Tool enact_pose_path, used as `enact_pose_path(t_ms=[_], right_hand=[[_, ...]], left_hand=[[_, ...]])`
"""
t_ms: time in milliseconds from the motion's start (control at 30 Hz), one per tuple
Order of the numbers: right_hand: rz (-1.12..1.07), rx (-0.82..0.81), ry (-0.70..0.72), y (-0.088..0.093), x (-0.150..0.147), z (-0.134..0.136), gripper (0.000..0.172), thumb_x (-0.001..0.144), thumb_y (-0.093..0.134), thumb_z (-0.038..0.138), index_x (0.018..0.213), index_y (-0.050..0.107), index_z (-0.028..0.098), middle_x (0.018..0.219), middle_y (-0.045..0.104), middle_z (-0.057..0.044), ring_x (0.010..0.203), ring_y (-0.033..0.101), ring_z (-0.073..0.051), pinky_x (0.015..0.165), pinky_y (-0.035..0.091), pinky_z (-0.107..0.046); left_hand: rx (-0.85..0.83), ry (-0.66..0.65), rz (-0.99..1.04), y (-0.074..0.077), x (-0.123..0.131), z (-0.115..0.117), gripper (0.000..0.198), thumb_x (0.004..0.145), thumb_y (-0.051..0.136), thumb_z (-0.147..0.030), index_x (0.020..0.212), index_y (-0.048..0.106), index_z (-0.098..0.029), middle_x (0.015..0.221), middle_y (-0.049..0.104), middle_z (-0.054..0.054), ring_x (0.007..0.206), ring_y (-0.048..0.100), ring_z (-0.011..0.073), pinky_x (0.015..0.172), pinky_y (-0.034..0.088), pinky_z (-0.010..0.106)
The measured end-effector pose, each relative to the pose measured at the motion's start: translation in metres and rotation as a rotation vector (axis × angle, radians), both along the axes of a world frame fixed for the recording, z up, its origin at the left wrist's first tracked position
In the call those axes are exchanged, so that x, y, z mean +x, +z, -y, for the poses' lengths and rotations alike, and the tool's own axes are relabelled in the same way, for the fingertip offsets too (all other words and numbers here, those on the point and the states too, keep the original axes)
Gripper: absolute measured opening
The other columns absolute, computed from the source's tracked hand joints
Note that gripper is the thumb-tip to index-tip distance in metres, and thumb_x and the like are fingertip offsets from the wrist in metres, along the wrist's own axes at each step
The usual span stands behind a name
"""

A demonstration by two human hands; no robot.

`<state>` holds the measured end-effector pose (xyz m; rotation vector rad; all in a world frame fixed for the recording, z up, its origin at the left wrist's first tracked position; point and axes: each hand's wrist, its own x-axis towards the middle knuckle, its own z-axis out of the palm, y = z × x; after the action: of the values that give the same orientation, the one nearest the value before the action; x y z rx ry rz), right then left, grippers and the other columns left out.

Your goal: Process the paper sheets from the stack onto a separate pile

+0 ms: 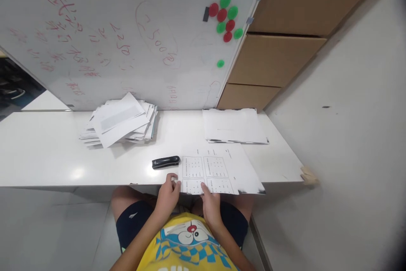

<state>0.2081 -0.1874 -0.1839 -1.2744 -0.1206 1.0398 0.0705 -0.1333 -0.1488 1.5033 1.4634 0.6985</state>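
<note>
A printed sheet (204, 167) with boxed tables lies near the table's front edge, its lower edge slightly past it. My right hand (211, 205) grips that sheet's near edge, thumb on top and the other fingers hidden below. Beside the sheet's left edge is my left hand (169, 192), fingers loosely bent and apart, with nothing visible in them. Whether its thumb touches the paper I cannot tell. Partly under the printed sheet, another white sheet (249, 173) with a dark corner sticks out to the right. A black stapler (165, 162) rests just beyond my left hand.
An untidy paper stack (122, 121) stands at the back left, and a flatter pile of sheets (234, 125) at the back right. Behind the white table (47, 148) rises a whiteboard (187, 89) with red writing and round magnets. Cardboard boxes (275, 59) and a wall (342, 148) border the right.
</note>
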Motion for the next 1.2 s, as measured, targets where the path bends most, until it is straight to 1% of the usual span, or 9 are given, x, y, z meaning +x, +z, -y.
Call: enact_pose_path(t_ms=[100,167,233,400,533,667,833,1000,1200], right_hand=[[0.034,-0.041,0.002,0.002,0.005,0.001,0.078,0.069,0.073,0.045,0.138,0.048,0.019,0.125,0.065,-0.009,0.118,0.059,-0.029,0.089,0.054,-0.037],[0.02,-0.059,0.037,0.003,0.008,0.0,0.077,0.066,0.074,0.045,0.135,0.05,0.019,0.122,0.067,-0.008,0.115,0.06,-0.029,0.087,0.054,-0.037],[-0.002,-0.045,0.062,0.002,0.01,-0.001,0.079,0.065,0.076,0.044,0.135,0.049,0.02,0.123,0.067,-0.008,0.115,0.061,-0.029,0.087,0.055,-0.037],[0.048,-0.061,0.073,-0.007,0.008,0.003,0.079,0.066,0.075,0.047,0.135,0.05,0.019,0.128,0.064,-0.008,0.122,0.055,-0.03,0.098,0.049,-0.04],[0.222,-0.077,0.054,-0.014,0.004,0.009,0.075,0.069,0.072,0.049,0.135,0.052,0.019,0.133,0.061,-0.007,0.131,0.047,-0.03,0.111,0.035,-0.043],[0.283,-0.08,0.094,-0.012,-0.001,0.01,0.074,0.069,0.072,0.05,0.132,0.055,0.015,0.135,0.059,-0.01,0.132,0.046,-0.031,0.116,0.027,-0.044],[0.253,-0.044,0.109,-0.017,-0.013,0.004,0.071,0.069,0.072,0.05,0.131,0.057,0.018,0.129,0.063,-0.008,0.128,0.05,-0.029,0.111,0.036,-0.041],[0.149,-0.053,0.079,-0.029,-0.02,0.002,0.069,0.069,0.073,0.048,0.129,0.058,0.018,0.12,0.069,-0.007,0.118,0.059,-0.029,0.096,0.05,-0.037],[0.015,-0.052,0.005,-0.025,-0.026,-0.005,0.064,0.069,0.072,0.045,0.124,0.059,0.015,0.113,0.071,-0.009,0.11,0.063,-0.028,0.088,0.054,-0.037]], left_hand=[[0.342,0.003,-0.153,0.012,-0.009,-0.015,0.022,0.084,0.054,-0.038,0.097,0.063,-0.022,0.07,0.063,0.004,0.075,0.063,0.0239,0.074,0.044,0.033],[0.549,-0.116,-0.259,0.02,-0.015,-0.035,0.029,0.084,0.056,-0.033,0.11,0.064,-0.021,0.099,0.068,0.012,0.104,0.06,0.0297,0.093,0.04,0.04],[0.648,-0.234,-0.377,0.022,-0.02,-0.059,0.039,0.086,0.055,-0.03,0.123,0.059,-0.02,0.118,0.064,0.014,0.118,0.053,0.0321,0.101,0.034,0.044],[0.626,-0.465,-0.51,0.01,-0.032,-0.092,0.029,0.092,0.05,-0.03,0.117,0.06,-0.019,0.108,0.067,0.012,0.1,0.06,0.0277,0.087,0.042,0.041],[0.703,-0.503,-0.486,0.004,-0.04,-0.092,0.028,0.096,0.045,-0.033,0.117,0.058,-0.019,0.109,0.067,0.01,0.1,0.06,0.0247,0.086,0.043,0.038],[0.766,-0.529,-0.472,0.005,-0.042,-0.089,0.029,0.096,0.045,-0.034,0.117,0.058,-0.018,0.109,0.067,0.01,0.098,0.061,0.0232,0.084,0.045,0.038],[0.815,-0.501,-0.499,-0.001,-0.04,-0.088,0.029,0.096,0.047,-0.034,0.118,0.059,-0.019,0.108,0.067,0.01,0.096,0.061,0.0229,0.082,0.045,0.038],[0.86,-0.477,-0.519,-0.002,-0.038,-0.085,0.028,0.096,0.048,-0.032,0.117,0.059,-0.018,0.108,0.067,0.01,0.097,0.061,0.0216,0.08,0.045,0.036],[0.899,-0.474,-0.645,-0.002,-0.035,-0.08,0.025,0.094,0.049,-0.024,0.117,0.06,-0.019,0.109,0.067,0.01,0.1,0.062,0.0218,0.086,0.044,0.037]])
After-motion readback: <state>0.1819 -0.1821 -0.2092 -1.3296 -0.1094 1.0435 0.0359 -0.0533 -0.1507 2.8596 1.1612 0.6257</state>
